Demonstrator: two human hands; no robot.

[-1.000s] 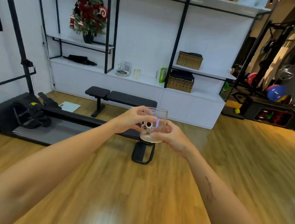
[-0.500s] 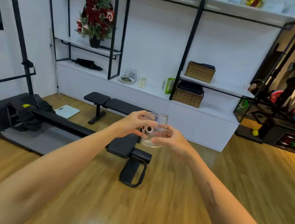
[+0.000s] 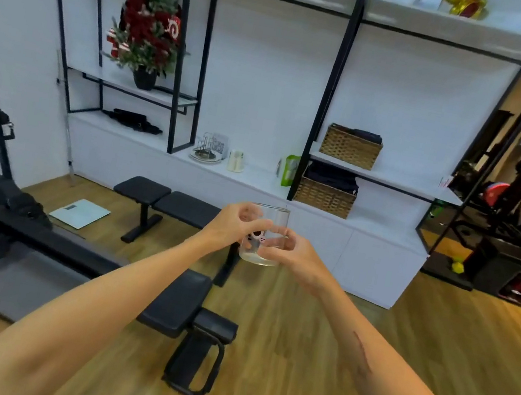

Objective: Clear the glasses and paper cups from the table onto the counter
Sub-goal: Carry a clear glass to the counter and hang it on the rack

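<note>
Both hands (image 3: 236, 228) gripping glass (image 3: 267, 237), upright

In the centre of the frame, the left hand (image 3: 233, 227) and the right hand (image 3: 294, 255) are both gripping a clear glass (image 3: 265, 235) printed with a small cartoon figure, holding it upright in the air above the wooden floor (image 3: 293, 359). A black bench (image 3: 180, 207) is standing just behind the hands, while the white counter (image 3: 255, 177) along the back wall is carrying a small glass rack (image 3: 206, 149) and two wicker baskets (image 3: 351, 146).
</note>
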